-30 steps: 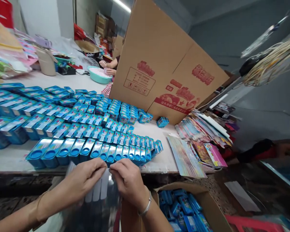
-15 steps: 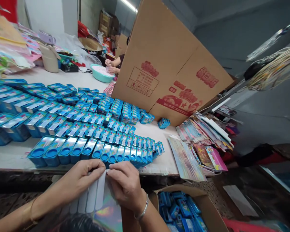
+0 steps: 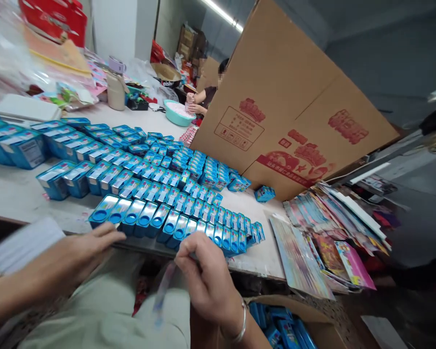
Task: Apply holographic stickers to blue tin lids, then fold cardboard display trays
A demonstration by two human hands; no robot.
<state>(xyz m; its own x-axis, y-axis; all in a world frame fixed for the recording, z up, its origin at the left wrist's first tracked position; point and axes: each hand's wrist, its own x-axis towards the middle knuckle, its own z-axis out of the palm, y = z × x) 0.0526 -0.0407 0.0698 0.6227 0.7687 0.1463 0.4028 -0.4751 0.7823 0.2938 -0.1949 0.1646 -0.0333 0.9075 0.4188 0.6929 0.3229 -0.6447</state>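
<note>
Currently the right hand (image 3: 207, 278) pinches a narrow translucent sticker strip (image 3: 164, 290) between thumb and fingertips; the strip hangs down below the table edge, motion-blurred, over the lap. Left hand (image 3: 82, 249) rests at the near edge of the white worktable (image 3: 14, 198), fingers loosely extended and touching nothing I can make out for certain; its fingertips lie just beside the nearest small blue rectangular tin (image 3: 102, 216). A pale stack of sheets (image 3: 23, 242), blurred, sits beside the left forearm.

Progress, judged from layout: the back rows of blue tins (image 3: 145, 179) carry light printed labels on top; the front row (image 3: 181, 225) shows bare glossy blue lids with oval recesses. So most rows look labelled, and the front row appears outstanding. More blue tins lie in the open cardboard box (image 3: 287, 329) below the table, state unclear.

A large tilted cardboard carton (image 3: 276, 97) stands behind the tins. A co-worker's hands (image 3: 192, 102) work by a teal bowl (image 3: 178, 114).
</note>
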